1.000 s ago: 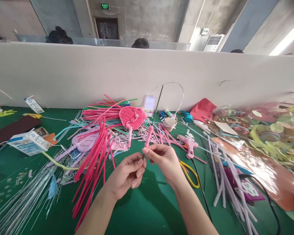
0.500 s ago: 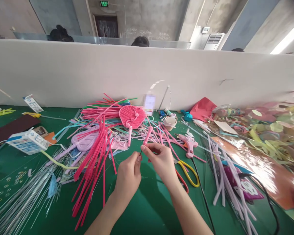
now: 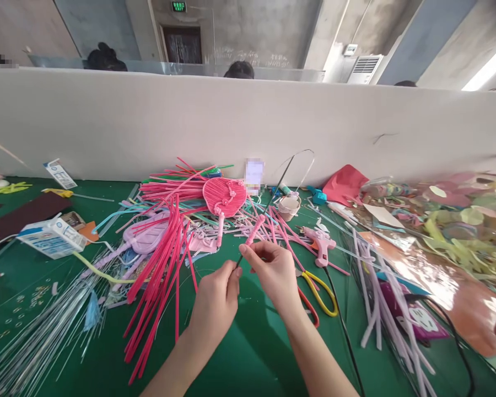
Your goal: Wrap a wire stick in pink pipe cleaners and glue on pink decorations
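My left grip (image 3: 215,295) pinches this dark strip (image 3: 239,261), right grip (image 3: 273,270) the pink wrapped rod (image 3: 255,230); best I squeeze lightly, holding both in line.

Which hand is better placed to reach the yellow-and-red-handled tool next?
Probably the right hand: the tool lies beside it, though it appears to pinch the pink wrapping. The left hand, gripping the dark strip, is farther.

This is a craft workshop; a glue gun (image 3: 323,248) and pipe cleaners (image 3: 171,242) litter the table (image 3: 240,358).
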Tool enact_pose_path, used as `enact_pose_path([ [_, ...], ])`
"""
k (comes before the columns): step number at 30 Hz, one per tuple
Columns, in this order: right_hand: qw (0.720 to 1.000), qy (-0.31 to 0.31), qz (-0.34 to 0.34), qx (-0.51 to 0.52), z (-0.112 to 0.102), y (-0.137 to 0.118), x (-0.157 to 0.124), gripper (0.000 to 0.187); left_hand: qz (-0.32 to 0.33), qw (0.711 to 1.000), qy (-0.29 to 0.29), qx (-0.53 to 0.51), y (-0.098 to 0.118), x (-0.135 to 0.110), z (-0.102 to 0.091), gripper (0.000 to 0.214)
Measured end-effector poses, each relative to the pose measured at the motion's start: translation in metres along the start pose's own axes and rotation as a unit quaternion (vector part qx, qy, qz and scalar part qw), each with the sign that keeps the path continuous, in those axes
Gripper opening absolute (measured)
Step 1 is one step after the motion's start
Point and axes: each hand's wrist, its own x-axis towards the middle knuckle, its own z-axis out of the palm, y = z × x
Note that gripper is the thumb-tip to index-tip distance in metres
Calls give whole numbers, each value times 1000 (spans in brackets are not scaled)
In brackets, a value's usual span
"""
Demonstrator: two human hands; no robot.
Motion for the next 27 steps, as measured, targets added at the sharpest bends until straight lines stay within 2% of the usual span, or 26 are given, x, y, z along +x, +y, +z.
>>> enact_pose_path([
  [1, 1000, -6, 3, 5, 0, -1, 0, 35, -12, 1000, -10, -23, 1, 0, 0, 31],
  [3, 999, -40, 14, 30, -3, -3, 0, 36, -74, 982, -73, -159, 2, 1, -5, 29],
  [5, 993, -96, 28, 63, -9, -5, 1, 36, -143, 924, -153, -320, 3, 3, -11, 26],
  [7, 984, -148, 38, 93, -13, -6, 3, 36, -180, 873, -201, -405, 2, 5, -15, 24],
  [9, 982, -155, 35, 102, -15, -4, 4, 34, -188, 861, -214, -422, 1, 6, -14, 24],
  [11, 990, -114, 20, 76, -14, -3, 3, 33, -177, 882, -194, -391, -1, 5, -9, 24],
  [12, 995, -87, 10, 55, -12, -2, 2, 33, -157, 911, -165, -343, -1, 4, -6, 25],
  [14, 999, -36, -6, 10, -7, 0, 0, 33, -81, 979, -57, -176, -3, 1, 2, 25],
  [15, 1000, -16, -12, -8, -4, 1, -1, 33, -34, 996, 8, -79, -4, -1, 5, 23],
  [17, 999, 9, -22, -31, 0, 1, -2, 34, 33, 993, 100, 51, -5, -4, 10, 19],
  [19, 999, 5, -21, -35, 1, 2, -2, 33, 45, 990, 114, 70, -5, -5, 10, 19],
  [21, 1000, -20, -3, -14, -1, 2, -1, 33, 5, 998, 56, -7, -4, -3, 7, 25],
  [23, 998, -47, 18, 21, -6, 1, 1, 33, -66, 984, -38, -160, -2, 0, 1, 32],
  [24, 997, -61, 23, 37, -8, 0, 2, 33, -103, 959, -89, -249, -2, 2, -2, 34],
  [27, 991, -108, 20, 75, -12, -5, 2, 31, -167, 846, -195, -468, -5, 3, -8, 31],
])
